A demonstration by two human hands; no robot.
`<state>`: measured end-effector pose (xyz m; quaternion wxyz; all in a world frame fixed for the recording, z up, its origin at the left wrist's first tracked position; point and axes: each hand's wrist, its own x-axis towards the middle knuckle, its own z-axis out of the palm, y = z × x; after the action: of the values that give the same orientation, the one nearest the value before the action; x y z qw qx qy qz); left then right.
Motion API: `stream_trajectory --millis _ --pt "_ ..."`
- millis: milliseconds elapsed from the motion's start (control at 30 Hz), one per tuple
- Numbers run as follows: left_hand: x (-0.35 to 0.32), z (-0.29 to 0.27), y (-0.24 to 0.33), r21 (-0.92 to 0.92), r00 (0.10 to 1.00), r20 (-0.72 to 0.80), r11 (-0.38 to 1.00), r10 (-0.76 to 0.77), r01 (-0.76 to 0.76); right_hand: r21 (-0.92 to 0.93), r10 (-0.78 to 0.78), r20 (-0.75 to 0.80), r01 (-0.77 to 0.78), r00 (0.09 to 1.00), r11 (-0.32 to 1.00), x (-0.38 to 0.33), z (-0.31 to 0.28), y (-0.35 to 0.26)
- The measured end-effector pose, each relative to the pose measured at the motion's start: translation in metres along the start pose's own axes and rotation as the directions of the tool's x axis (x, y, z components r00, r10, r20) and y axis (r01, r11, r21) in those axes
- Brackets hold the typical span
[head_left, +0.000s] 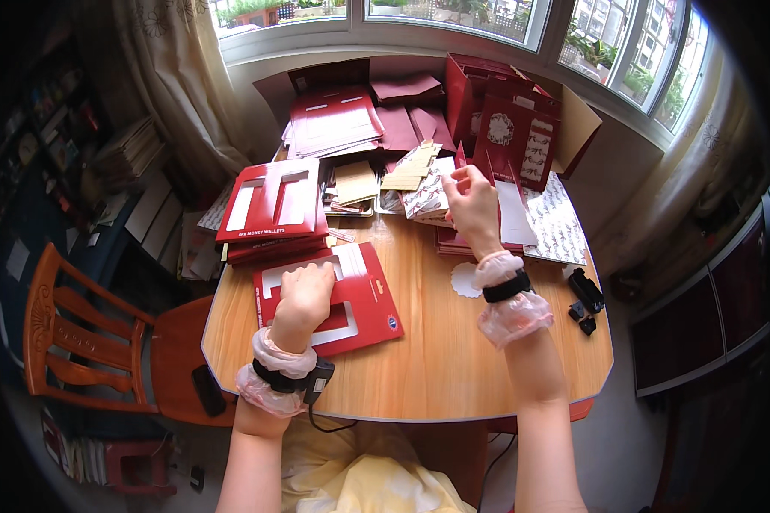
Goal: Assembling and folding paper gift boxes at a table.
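My left hand (304, 292) rests on a red cardboard sleeve (372, 295) with cut-out windows, which lies flat and turned at an angle on the table. Its fingers are curled, and whatever they may hold is hidden. Farther right, my right hand (470, 203) is raised with its fingers closed beside a stack of white patterned paper pieces (423, 198). Whether something small is between those fingers I cannot make out. Tan strips (409, 169) lie on top of that stack. Left of it stands a pile of similar red sleeves (269, 201).
Red and white flat cards (338, 120) are piled at the back, beside open red boxes (509, 111). A patterned sheet (556, 227), a white scalloped tag (465, 280) and black small parts (585, 295) lie at the right. A wooden chair (94, 321) stands left.
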<state>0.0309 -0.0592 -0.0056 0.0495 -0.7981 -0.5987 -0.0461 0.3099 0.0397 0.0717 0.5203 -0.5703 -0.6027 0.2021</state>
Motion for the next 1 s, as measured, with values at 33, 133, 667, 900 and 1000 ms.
stream_trajectory --millis 33,133,667,900,1000 --pt "0.0 -0.004 0.0 0.003 1.0 0.018 1.0 -0.008 0.008 -0.103 -0.047 -0.025 0.044 0.999 0.994 0.005 0.006 0.006" --pt "0.001 -0.013 0.003 -0.026 0.998 0.046 0.999 -0.041 0.042 -0.212 -0.09 -0.059 0.076 0.994 0.974 0.011 0.011 0.018" --pt "0.038 -0.014 0.07 -0.954 0.955 0.283 -0.077 0.085 0.289 0.454 0.124 0.229 -0.219 0.966 0.864 -0.17 -0.062 0.006" --pt "0.046 -0.004 0.074 -0.918 0.92 0.392 -0.081 -0.023 0.389 0.293 0.166 0.685 -0.477 0.709 0.829 -0.155 -0.078 0.015" --pt "0.05 0.009 0.074 -0.94 0.95 0.312 -0.142 0.014 0.311 0.183 0.126 0.807 -0.447 0.578 0.876 -0.135 -0.088 0.01"
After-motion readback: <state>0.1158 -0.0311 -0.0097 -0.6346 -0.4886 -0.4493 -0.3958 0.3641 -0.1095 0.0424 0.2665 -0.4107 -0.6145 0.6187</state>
